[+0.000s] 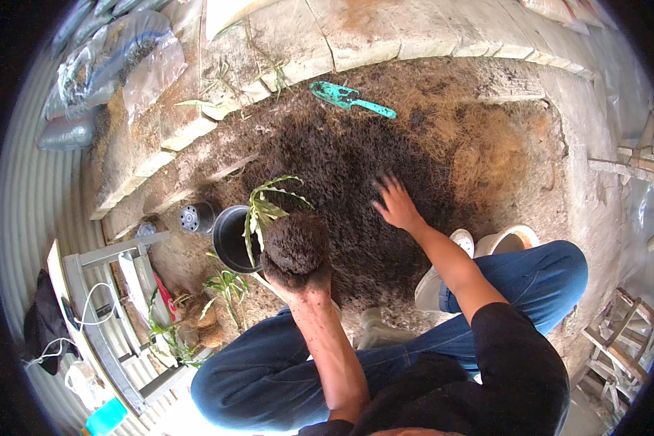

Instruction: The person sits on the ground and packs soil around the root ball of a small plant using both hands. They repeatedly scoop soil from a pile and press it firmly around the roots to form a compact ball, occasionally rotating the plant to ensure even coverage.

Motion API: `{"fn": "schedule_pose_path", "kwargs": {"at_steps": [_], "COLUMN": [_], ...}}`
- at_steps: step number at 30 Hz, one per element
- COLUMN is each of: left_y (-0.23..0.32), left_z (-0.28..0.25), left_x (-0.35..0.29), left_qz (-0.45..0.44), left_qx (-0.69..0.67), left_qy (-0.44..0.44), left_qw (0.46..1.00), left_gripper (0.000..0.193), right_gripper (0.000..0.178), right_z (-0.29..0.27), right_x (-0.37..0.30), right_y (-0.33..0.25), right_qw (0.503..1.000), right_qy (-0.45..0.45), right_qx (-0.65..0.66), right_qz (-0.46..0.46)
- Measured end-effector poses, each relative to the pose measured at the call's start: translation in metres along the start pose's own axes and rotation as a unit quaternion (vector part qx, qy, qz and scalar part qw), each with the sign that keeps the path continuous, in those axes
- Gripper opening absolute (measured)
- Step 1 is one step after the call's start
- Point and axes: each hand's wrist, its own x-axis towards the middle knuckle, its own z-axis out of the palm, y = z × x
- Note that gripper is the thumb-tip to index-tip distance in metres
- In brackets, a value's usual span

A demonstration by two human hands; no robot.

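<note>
The root ball [296, 247] and soil [356, 163] are blackish brown, the leaves [262, 209] green and cream, pot [229, 242] black, fibre [489, 154] orange-brown, trowel [375, 108] turquoise with dark smudges, jeans [548, 272] blue, shirt [519, 356] black.

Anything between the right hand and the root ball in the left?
Nothing visible: just dark soil below the gap between the right hand and the root ball in the left hand. The black pot sits left of the ball, outside that path.
</note>
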Motion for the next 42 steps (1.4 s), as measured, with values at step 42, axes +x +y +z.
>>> {"fn": "schedule_pose_path", "kwargs": {"at_steps": [42], "left_y": [-0.002], "left_z": [0.016], "left_x": [-0.017], "left_qz": [-0.056], "left_qx": [-0.077], "left_qy": [-0.084], "left_qw": [0.992], "left_gripper": [0.043], "right_gripper": [0.032], "right_z": [-0.201], "right_x": [0.018], "right_y": [-0.047], "right_qw": [0.474], "right_qy": [-0.032], "right_qx": [0.853], "right_qz": [0.214]}}
